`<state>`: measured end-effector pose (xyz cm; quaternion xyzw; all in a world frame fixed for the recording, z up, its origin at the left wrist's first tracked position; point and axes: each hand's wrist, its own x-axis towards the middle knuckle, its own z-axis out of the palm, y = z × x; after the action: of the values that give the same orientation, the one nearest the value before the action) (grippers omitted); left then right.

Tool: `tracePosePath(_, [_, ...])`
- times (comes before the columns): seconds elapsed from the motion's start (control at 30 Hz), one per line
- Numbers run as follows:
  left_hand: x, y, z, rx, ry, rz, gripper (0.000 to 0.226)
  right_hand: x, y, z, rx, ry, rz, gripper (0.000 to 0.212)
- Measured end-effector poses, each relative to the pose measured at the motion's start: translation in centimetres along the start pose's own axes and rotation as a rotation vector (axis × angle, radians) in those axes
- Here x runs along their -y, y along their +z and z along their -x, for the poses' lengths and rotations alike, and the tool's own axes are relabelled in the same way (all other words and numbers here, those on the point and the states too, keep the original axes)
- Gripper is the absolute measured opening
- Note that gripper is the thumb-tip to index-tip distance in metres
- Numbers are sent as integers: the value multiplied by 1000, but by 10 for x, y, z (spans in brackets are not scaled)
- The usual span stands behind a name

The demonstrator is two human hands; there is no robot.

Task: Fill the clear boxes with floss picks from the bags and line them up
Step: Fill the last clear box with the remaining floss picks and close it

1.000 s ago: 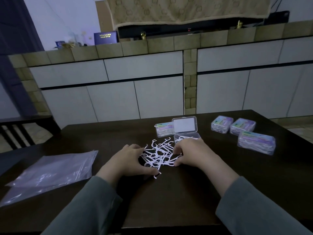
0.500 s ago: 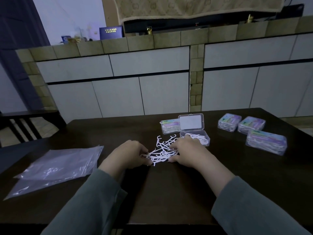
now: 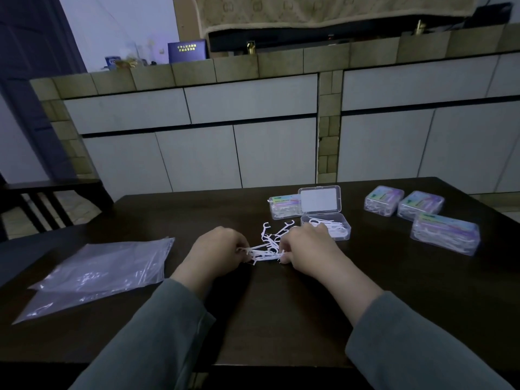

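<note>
I have both hands down on the dark worktop point(image 3: 281, 319), closing on the loose heap of floss picks point(image 3: 270, 244) from either side, I judge so that the scattered picks are squeezed into one bundle that can be lifted in a single go. My left hand point(image 3: 218, 250) has its grip curled with the fingertips pinching the near end of the bundle, and my right hand point(image 3: 305, 247) has its grip curled against the other end, fingers bent round the picks; a few picks further back are loose and outside either grip. The open clear box point(image 3: 326, 228) sits just beyond my right hand with its lid point(image 3: 319, 199) stood up at the back, which I take to be why the heap was tipped out right beside it: the carry is short. It already holds some picks but does not look full. A closed filled box point(image 3: 282, 206) lies behind it to the left, and three more filled boxes point(image 3: 422, 213) stand well apart on the right, kept clear of the working patch. The flattened bags point(image 3: 98, 274) lie off to the left, apparently empty, though I cannot tell for certain
</note>
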<state>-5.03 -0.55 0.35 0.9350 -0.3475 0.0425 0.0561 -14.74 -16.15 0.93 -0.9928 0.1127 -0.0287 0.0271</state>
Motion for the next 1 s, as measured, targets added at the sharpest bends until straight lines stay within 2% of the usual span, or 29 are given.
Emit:
tracePosePath(0.2, [-2, 0, 0, -66, 31, -45, 24, 0, 3, -3, -36, -18, 69, 24])
tracePosePath(0.47, [0, 3, 0, -159, -7, -38, 21, -7, -6, -1, -57, 24, 75, 26])
tracePosePath(1.0, [-4, 3, -2, -476, -49, 124, 20, -48, -32, -6, -345, 121, -91, 25])
